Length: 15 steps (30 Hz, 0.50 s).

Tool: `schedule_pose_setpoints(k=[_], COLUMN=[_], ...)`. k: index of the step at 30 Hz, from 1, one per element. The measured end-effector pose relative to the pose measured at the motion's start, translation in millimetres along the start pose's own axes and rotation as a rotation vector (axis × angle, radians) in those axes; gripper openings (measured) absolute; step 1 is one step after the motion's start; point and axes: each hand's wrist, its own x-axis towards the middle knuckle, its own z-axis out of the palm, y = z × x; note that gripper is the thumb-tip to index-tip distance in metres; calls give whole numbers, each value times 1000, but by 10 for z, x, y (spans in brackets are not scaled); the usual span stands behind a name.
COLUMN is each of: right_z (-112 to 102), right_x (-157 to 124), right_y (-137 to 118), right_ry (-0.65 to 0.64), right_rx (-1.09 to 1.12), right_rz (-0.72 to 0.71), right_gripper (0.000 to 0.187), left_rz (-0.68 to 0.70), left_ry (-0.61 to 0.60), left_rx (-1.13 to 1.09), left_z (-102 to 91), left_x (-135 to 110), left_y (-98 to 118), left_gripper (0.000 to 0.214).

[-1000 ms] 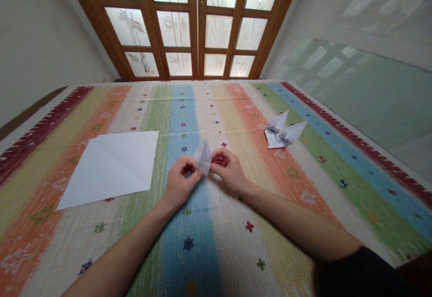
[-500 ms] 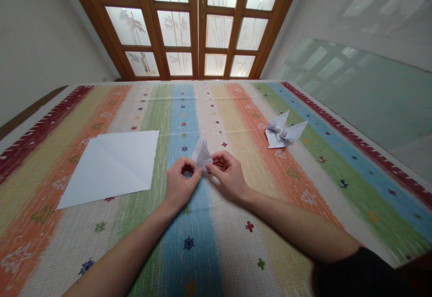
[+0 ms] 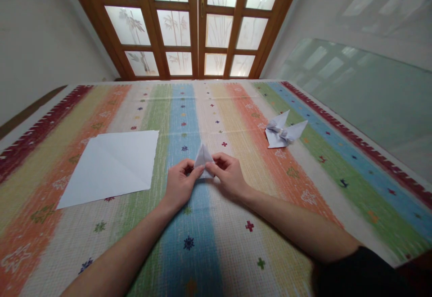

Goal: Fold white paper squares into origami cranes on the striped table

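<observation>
A small folded piece of white paper point(image 3: 202, 156) lies low on the striped tablecloth point(image 3: 236, 252) in the middle of the view, its point facing away from me. My left hand point(image 3: 177, 185) pinches its near left edge with thumb and forefinger. My right hand point(image 3: 228, 174) pinches the near right edge the same way. Both hands rest on the cloth, fingertips almost touching.
A flat white sheet point(image 3: 111, 165) with a diagonal crease lies to the left. A finished white paper crane point(image 3: 282, 131) sits at the right, farther back. Wooden glazed doors point(image 3: 199, 22) stand beyond the table's far edge. A glass pane point(image 3: 364, 90) leans along the right wall.
The folded paper has come down from a raised, upright hold to lie nearly flat on the cloth. Both hands have drawn closer together over it.
</observation>
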Motion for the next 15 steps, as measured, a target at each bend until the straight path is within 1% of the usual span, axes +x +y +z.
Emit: schedule_pose_setpoints(k=[3, 6, 8, 11, 13, 15], right_z=[-14, -24, -19, 9, 30, 45], right_x=[2, 0, -13, -46, -68, -82], right_y=[-42, -71, -66, -35, -18, -11], right_ry=[-26, -96, -158, -238, -281, -310], right_rx=[-25, -47, -77, -103, -83, -52], right_rz=[-5, -14, 2, 60, 102, 154], right_gripper=[31, 36, 36, 31, 31, 31], left_rz=[7, 17, 49, 107, 137, 156], left_ry=[-38, -52, -17, 76, 129, 158], left_rx=[-3, -17, -2, 98, 161, 190], left_z=[3, 17, 27, 32, 26, 14], left_x=[-6, -20, -36, -60, -71, -74], left_y=[21, 32, 35, 40, 47, 53], left_gripper=[25, 23, 22, 24, 27, 29])
